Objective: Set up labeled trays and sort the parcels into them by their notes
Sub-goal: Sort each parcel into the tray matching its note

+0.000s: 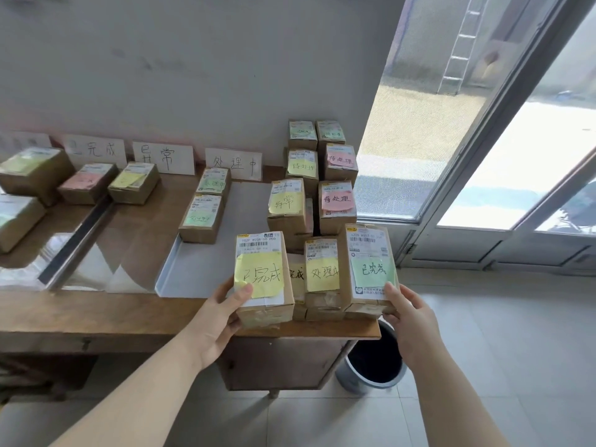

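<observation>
My left hand (pixel 222 312) grips a cardboard parcel with a yellow note (pixel 263 275) at the table's front edge, thumb on the note. My right hand (pixel 408 314) grips a parcel with a green note (pixel 371 269) at the front right corner. Between them stands a parcel with a yellow note (pixel 322 279). Behind it, several unsorted parcels (pixel 337 201) with pink, yellow and green notes are stacked at the right end. A metal tray (pixel 167 272) holds two green-noted parcels (pixel 202 217). White label cards (pixel 163 158) lean on the wall behind the trays.
More noted parcels (pixel 134 182) sit on trays at the left of the wooden table (pixel 96 314). A grey bin (pixel 374 362) stands on the floor under the table's right corner. Glass doors (pixel 483 156) fill the right side.
</observation>
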A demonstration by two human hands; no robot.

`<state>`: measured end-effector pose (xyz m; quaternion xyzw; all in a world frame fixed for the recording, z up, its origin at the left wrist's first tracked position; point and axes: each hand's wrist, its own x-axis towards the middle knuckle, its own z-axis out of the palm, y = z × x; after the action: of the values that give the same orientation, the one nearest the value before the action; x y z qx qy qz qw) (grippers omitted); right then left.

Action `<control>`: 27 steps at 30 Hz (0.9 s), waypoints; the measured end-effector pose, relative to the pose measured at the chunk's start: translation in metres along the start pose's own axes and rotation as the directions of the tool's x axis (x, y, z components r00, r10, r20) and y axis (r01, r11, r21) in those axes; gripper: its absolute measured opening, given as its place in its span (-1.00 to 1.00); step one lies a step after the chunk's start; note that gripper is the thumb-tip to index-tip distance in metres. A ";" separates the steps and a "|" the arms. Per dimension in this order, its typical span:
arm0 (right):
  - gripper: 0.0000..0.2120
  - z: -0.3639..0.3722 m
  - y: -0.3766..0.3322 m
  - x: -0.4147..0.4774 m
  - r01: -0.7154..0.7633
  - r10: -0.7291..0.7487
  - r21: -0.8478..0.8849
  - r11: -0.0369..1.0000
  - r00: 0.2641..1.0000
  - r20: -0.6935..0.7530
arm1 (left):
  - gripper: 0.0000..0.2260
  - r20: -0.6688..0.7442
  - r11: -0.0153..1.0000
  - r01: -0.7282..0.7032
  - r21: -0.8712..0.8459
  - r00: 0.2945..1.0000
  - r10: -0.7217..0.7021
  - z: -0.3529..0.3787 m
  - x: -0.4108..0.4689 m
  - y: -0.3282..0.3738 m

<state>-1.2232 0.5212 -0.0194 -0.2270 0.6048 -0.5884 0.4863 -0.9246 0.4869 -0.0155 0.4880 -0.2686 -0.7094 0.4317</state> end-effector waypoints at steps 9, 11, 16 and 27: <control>-0.63 0.119 -0.007 -0.039 0.077 -0.068 -0.049 0.996 0.985 0.159 | -0.48 0.047 1.000 -0.002 -0.007 0.999 0.003 -0.063 0.009 0.037; -0.55 0.155 0.004 -0.047 0.072 -0.059 -0.087 0.994 0.987 0.153 | -0.46 0.062 1.000 -0.014 -0.012 0.998 0.015 -0.084 0.010 0.051; -0.48 0.237 0.032 -0.069 0.051 -0.017 -0.176 0.983 0.982 0.188 | -0.42 0.022 0.999 -0.039 0.020 0.999 0.038 -0.148 0.010 0.088; -0.62 0.364 0.079 -0.110 -0.031 0.102 -0.254 0.967 0.957 0.273 | -0.39 0.040 0.997 -0.075 0.024 0.996 0.074 -0.283 -0.007 0.141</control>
<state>-0.8417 0.4514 0.0021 -0.3469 0.6047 -0.4532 0.5555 -0.6122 0.4357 -0.0065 0.4692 -0.3041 -0.6988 0.4461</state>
